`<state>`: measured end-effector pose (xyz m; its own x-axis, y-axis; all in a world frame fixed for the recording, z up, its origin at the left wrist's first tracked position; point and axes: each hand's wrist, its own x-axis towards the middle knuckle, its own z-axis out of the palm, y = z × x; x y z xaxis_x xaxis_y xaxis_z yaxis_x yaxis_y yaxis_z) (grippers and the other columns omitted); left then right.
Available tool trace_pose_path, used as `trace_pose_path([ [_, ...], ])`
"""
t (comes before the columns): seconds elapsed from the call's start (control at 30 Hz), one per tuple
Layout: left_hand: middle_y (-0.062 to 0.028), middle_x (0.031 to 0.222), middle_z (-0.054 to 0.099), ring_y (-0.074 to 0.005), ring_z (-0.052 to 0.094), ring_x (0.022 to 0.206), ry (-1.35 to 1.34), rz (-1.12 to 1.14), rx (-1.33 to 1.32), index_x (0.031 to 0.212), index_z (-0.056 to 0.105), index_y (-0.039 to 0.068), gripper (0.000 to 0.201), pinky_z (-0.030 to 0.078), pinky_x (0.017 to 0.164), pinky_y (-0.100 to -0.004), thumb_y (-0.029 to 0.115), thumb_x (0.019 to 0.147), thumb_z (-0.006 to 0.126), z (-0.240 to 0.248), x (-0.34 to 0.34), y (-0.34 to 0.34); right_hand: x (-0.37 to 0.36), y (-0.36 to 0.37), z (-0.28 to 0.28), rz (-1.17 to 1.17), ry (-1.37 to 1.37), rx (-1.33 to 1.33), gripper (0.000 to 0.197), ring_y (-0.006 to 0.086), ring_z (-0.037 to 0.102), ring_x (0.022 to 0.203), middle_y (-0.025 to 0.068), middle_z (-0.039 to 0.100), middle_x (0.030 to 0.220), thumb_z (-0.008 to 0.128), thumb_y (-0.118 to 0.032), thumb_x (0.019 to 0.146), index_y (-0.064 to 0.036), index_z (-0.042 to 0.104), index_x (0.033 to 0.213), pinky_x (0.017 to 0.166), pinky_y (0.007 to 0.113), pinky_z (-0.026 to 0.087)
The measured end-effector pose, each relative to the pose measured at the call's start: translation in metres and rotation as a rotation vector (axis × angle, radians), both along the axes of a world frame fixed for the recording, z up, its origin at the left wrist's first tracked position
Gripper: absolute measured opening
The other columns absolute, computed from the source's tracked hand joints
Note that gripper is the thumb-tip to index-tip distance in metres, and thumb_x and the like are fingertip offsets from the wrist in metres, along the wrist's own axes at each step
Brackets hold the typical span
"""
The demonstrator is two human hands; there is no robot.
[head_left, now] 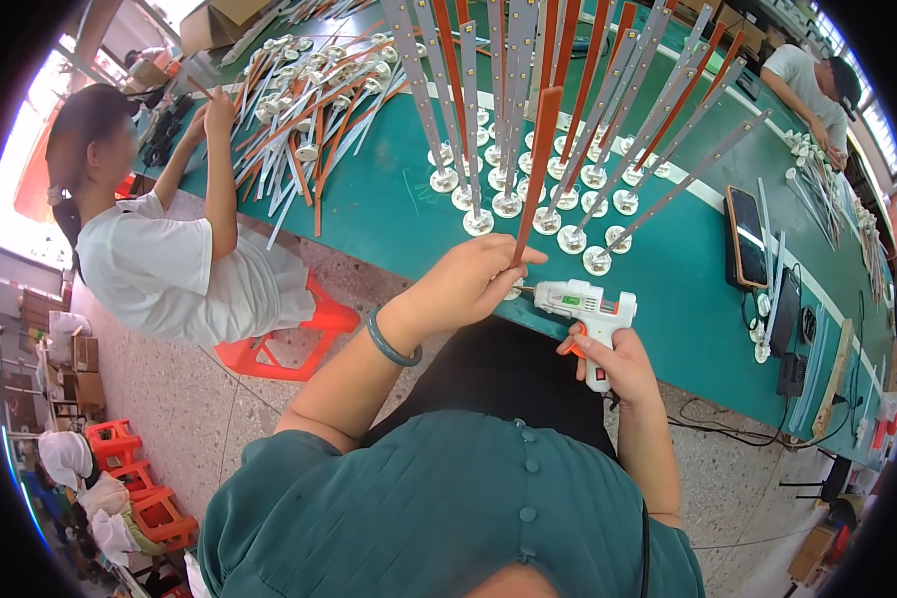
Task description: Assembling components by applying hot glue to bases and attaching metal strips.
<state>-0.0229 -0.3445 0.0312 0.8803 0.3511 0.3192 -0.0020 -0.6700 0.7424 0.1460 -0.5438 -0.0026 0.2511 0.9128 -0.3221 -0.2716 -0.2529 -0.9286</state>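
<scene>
We find the left hand (pixel 458 286) pinching an orange-brown strip (pixel 539 164) upright at the green table's (pixel 683 324) near edge, before standing LED strips (pixel 471 115). The right hand (pixel 620 365) grips a white hot-glue gun (pixel 590 305), nozzle near a white round base (pixel 513 290).

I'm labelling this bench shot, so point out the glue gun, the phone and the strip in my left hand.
Glue gun (pixel 596 310): head view, on its white body.
Phone (pixel 748 237): head view, on its dark screen.
Strip (pixel 538 164): head view, middle of its reddish face.
</scene>
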Motion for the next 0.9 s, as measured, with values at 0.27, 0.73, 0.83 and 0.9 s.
trace_pose_path([
  [0.27,-0.0113,0.087,0.066,-0.0238,0.063,0.079,-0.046,-0.024,-0.072,0.107,0.066,0.002,0.023,0.049,0.072,-0.0334,0.000,0.086,0.057,-0.003,0.000,0.000,-0.001,0.007,0.002,0.017,-0.020,-0.042,0.026,0.0144,0.061,0.060,0.0129,0.066,0.083,0.063,-0.019,0.087,0.0027,0.059,0.101,0.048,0.023,0.046],
  [0.73,-0.0107,0.090,0.066,-0.0255,0.063,0.082,-0.034,-0.017,-0.118,0.106,0.066,0.004,0.022,0.049,0.073,-0.0346,0.002,0.086,0.057,-0.004,0.000,0.002,-0.003,0.006,0.009,-0.038,-0.011,-0.136,0.024,0.0139,0.057,0.051,0.0108,0.063,0.072,0.063,-0.017,0.085,0.0028,0.057,0.098,0.046,0.023,0.043],
  [0.83,-0.0108,0.092,0.067,-0.0259,0.063,0.083,-0.033,-0.018,-0.132,0.106,0.066,0.004,0.022,0.049,0.074,-0.0346,0.002,0.086,0.058,-0.005,0.000,0.002,-0.002,0.006,0.010,-0.047,-0.013,-0.138,0.024,0.0142,0.057,0.050,0.0110,0.063,0.071,0.063,-0.016,0.085,0.0033,0.057,0.099,0.046,0.024,0.043],
  [0.9,-0.0112,0.093,0.067,-0.0266,0.063,0.084,-0.048,-0.017,-0.104,0.106,0.066,0.004,0.022,0.049,0.075,-0.0347,0.002,0.086,0.058,-0.005,0.000,0.002,-0.002,0.006,0.010,-0.044,-0.013,-0.129,0.024,0.0143,0.057,0.050,0.0110,0.063,0.071,0.062,-0.016,0.085,0.0035,0.057,0.099,0.046,0.024,0.043],
])
